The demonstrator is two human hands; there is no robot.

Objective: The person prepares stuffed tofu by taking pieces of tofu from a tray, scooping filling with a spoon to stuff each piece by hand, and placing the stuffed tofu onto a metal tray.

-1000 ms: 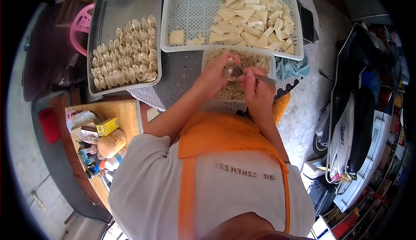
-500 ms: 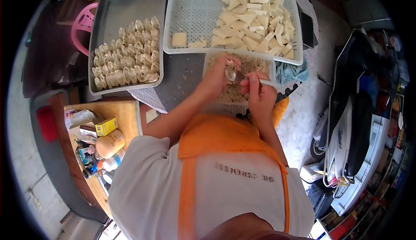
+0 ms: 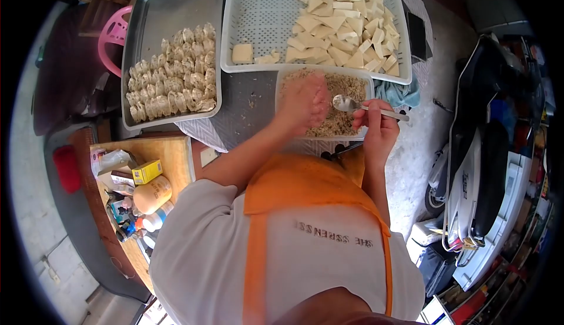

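My right hand grips a metal spoon by its handle, its bowl over a clear plastic tub of brown crumbly filling. Over the tub's left half, my left hand is turned with its back up and fingers curled; what they hold, if anything, is hidden. Behind the tub, a white perforated tray carries a heap of pale tofu-like pieces, mostly wedges. At the left, a metal tray holds rows of filling-coated pieces.
A light blue cloth lies right of the tub. A pink plastic item sticks out beside the metal tray. At lower left, a wooden table bears a yellow box and bottles. A motor scooter stands at the right.
The spoon has moved right, away from my left hand, and its bowl now shows. My left hand has turned over, hiding the pale piece it held at the spoon.
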